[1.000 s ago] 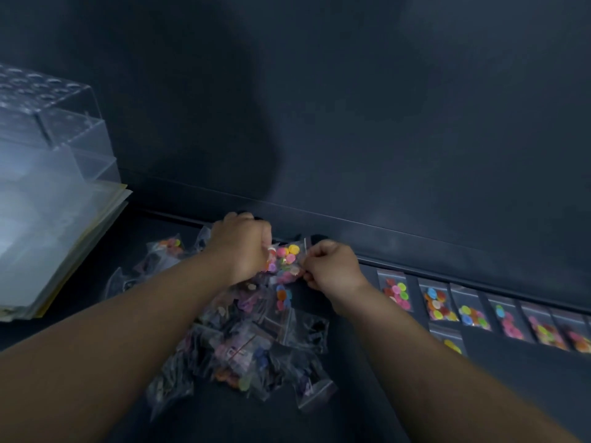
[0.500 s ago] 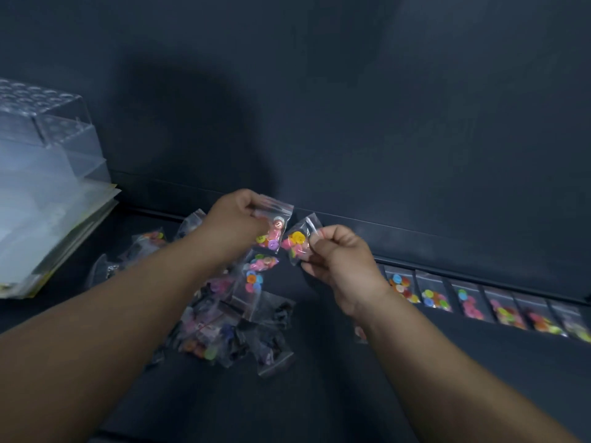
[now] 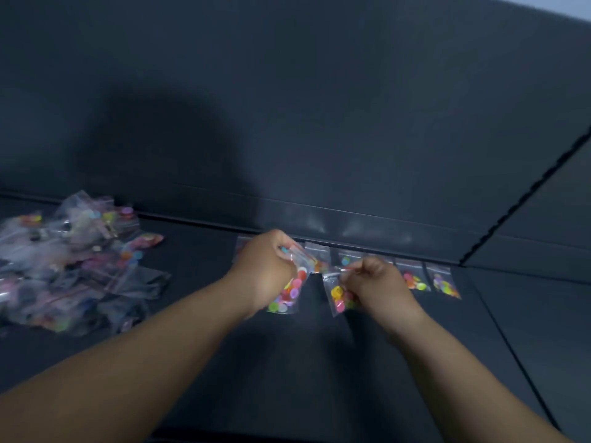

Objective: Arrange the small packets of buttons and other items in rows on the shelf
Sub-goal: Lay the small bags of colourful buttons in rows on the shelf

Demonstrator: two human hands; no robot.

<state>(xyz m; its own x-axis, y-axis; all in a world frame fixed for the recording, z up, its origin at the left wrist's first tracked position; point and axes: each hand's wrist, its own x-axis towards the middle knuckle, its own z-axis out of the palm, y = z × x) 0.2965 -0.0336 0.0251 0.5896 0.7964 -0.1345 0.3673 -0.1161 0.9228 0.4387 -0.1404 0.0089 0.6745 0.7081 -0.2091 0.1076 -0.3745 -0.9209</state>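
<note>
My left hand (image 3: 267,270) pinches a clear packet of coloured buttons (image 3: 289,292) by its top edge, just in front of the back row. My right hand (image 3: 375,284) pinches a second button packet (image 3: 339,297) beside it on the dark shelf (image 3: 287,362). A row of several button packets (image 3: 443,282) lies along the shelf's back edge, partly hidden behind both hands. A loose pile of packets (image 3: 70,263) lies at the far left.
A dark back wall (image 3: 319,123) rises behind the row. A seam in the shelf surface (image 3: 508,340) runs diagonally at the right. Bare dark shelf lies between the pile and my hands.
Both hands lifted one packet each out of the pile and carried them rightward to the row. The view swung right, so the clear boxes at left left the frame.
</note>
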